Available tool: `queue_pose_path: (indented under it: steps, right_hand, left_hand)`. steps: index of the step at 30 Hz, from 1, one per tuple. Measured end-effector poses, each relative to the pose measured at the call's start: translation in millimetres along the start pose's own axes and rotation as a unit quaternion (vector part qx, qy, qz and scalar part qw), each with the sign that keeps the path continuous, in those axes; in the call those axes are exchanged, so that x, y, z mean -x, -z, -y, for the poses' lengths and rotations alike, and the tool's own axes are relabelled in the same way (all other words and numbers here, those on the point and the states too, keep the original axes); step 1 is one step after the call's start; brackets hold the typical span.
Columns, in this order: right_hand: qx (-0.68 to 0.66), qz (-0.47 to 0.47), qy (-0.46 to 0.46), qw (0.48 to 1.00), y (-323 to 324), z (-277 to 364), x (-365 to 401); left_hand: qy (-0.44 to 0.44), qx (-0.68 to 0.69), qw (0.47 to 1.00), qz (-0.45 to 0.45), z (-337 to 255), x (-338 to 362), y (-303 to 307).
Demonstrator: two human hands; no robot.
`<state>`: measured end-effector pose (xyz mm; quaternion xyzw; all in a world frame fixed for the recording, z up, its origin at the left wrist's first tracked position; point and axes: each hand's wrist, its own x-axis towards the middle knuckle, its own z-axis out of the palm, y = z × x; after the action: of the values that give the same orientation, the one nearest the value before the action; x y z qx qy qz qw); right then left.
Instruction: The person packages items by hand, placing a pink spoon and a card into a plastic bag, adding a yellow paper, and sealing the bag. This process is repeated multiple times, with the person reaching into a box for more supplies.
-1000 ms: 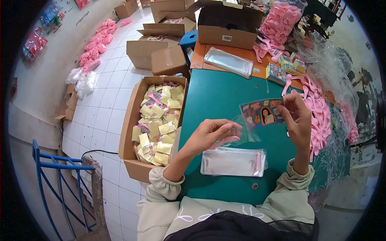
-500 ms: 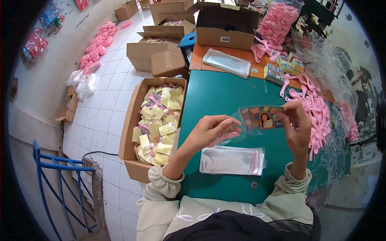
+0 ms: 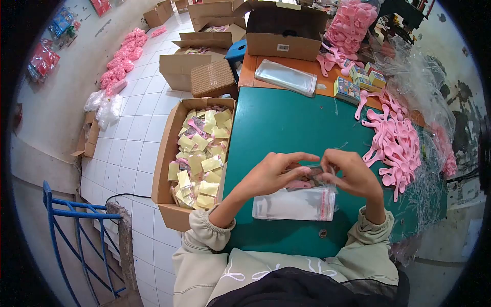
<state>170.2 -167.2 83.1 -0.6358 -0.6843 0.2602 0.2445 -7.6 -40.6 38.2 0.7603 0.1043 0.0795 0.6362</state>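
My left hand (image 3: 273, 174) has its fingers closed on a small clear plastic bag (image 3: 318, 177) with a pink spoon (image 3: 299, 184) in it. At the bag's other end, my right hand (image 3: 349, 171) pinches the plastic with bent fingers. The printed card seen earlier is mostly hidden between the hands. Just below them a stack of clear plastic bags (image 3: 291, 205) lies flat on the green tabletop (image 3: 286, 128). To the right of my right hand is a heap of loose pink spoons (image 3: 396, 148).
Left of the table stands a cardboard box (image 3: 164, 169) full of packed bags with pale yellow cards. Toward the back are another stack of clear bags (image 3: 286, 78), small card packs (image 3: 347, 91), a large open box (image 3: 284, 43) and a bag of pink spoons (image 3: 352, 28). Loose plastic film (image 3: 424, 87) lies right.
My right hand has moved down and left, bringing the printed card to the bag. Both hands are now close together above the bag stack, and the card is mostly out of sight.
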Motion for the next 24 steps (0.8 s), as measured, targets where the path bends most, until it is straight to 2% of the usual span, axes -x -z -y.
queue_pose_path:
  steps: [1, 5, 7, 10, 12, 14, 15, 16, 19, 23, 24]
  right_hand:
    - [0.026, 0.023, 0.025, 0.999, -2.3, -0.4, -2.2]
    - [-0.034, -0.035, 0.04, 0.998, -19.8, -11.0, -5.1]
    - [-0.058, -0.047, -0.022, 0.997, -19.0, -12.4, -4.3]
    - [-0.129, -0.083, -0.075, 0.985, -14.6, -28.5, -3.2]
    - [-0.189, -0.103, -0.133, 0.968, -8.6, -36.7, -5.7]
    - [-0.222, -0.071, -0.168, 0.958, -4.9, -40.1, -10.0]
    - [-0.238, -0.053, -0.185, 0.952, -5.2, -41.1, -11.3]
    - [-0.33, -0.055, -0.157, 0.929, -9.2, -44.6, -12.3]
    - [-0.276, -0.038, -0.115, 0.954, -2.1, -47.3, -10.9]
    - [-0.251, -0.076, -0.134, 0.956, -9.0, -46.7, -14.2]
    - [-0.251, -0.094, -0.127, 0.955, -13.9, -48.2, -15.6]
  left_hand:
    - [0.011, -0.008, 1.0, 0.0, -2.4, 0.3, -1.4]
    - [0.021, -0.092, 0.995, -0.043, 0.9, 0.6, -5.3]
    - [0.01, -0.163, 0.984, -0.066, 10.9, 0.9, -4.9]
    - [0.023, -0.111, 0.994, 0.001, 28.9, 3.9, 22.4]
    - [0.005, 0.023, 0.999, -0.022, 45.4, 10.2, 31.7]
    - [0.0, 0.125, 0.991, -0.04, 55.4, 13.0, 38.3]
    - [0.004, 0.137, 0.99, -0.045, 55.0, 14.1, 39.2]
    - [0.008, 0.149, 0.988, -0.05, 53.3, 15.3, 39.8]
    - [0.015, 0.158, 0.986, -0.044, 51.1, 15.3, 42.5]
    - [0.015, 0.126, 0.991, -0.032, 51.9, 10.7, 39.4]
    - [0.017, 0.071, 0.993, -0.091, 56.4, 8.6, 35.0]
